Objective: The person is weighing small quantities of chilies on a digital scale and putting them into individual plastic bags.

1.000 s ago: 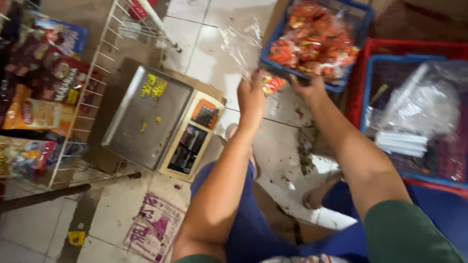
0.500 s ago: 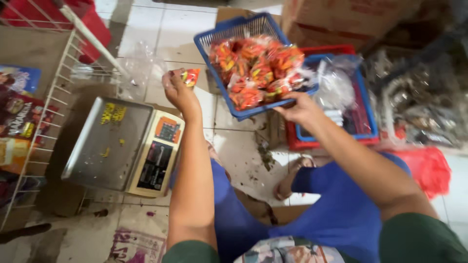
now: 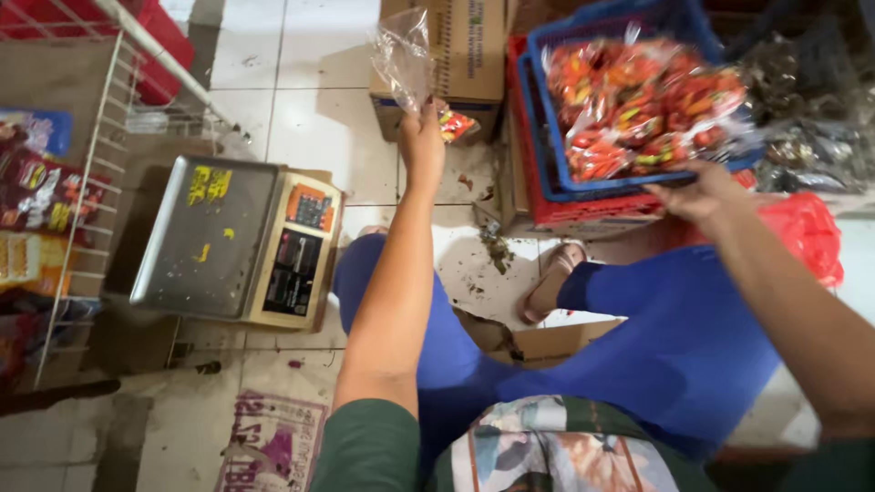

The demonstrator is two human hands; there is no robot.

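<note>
Left hand at 12 o'clock, fingers pinching clear bag plus small red packet. Right hand gripping blue basket rim, 2 o'clock. Bag light, limp, probably slippery; best pinched at mouth. Scale at 9.

- Thin, crinkly clear plastic bag in my left hand.
- Glossy red snack packets in a blue plastic basket.
- Dull, scuffed metal scale pan, left of frame.

I see red-and-yellow snack packets in a blue basket, a clear plastic bag, and a grey scale with yellow stickers.
</note>
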